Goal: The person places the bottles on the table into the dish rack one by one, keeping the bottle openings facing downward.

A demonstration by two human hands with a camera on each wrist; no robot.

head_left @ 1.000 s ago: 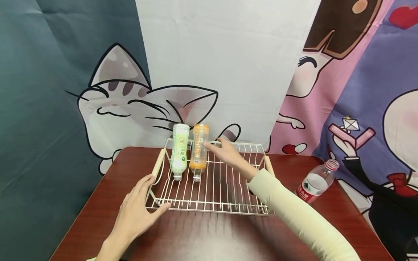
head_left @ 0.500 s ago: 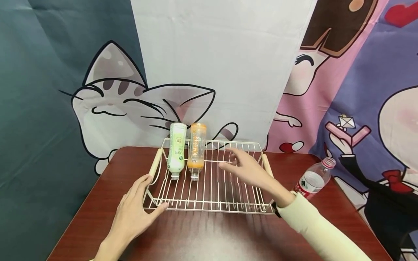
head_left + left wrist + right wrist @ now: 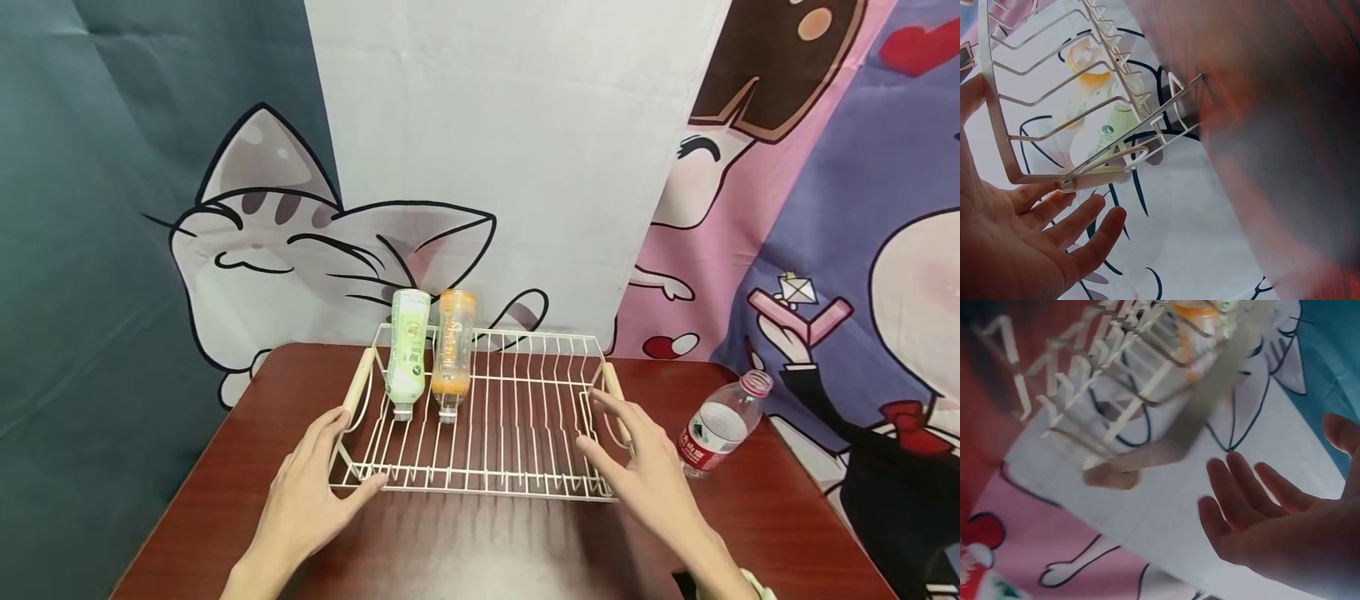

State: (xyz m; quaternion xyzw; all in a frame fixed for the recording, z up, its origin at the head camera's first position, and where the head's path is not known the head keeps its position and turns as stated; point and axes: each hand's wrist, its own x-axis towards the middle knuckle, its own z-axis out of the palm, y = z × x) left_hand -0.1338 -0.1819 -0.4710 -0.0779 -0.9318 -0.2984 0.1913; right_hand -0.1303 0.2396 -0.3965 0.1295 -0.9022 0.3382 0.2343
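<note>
A cream wire rack with pale handles stands on the table. A green-and-white bottle and a clear bottle with orange ends lie in its left part, necks toward me. My left hand is at the rack's front left corner, fingertips by the left handle and thumb at the front rail. In the left wrist view its fingers are spread loosely below the frame. My right hand is beside the front right corner, holding nothing. The right wrist view shows its fingers apart from the rack.
A clear plastic bottle with a red label and no cap stands on the table right of the rack, just beyond my right hand. The reddish-brown table ends at a cartoon-printed cloth behind the rack.
My right hand has drawn back from beside the orange-ended bottle to the rack's right front corner. The left hand and both bottles in the rack keep their places.
</note>
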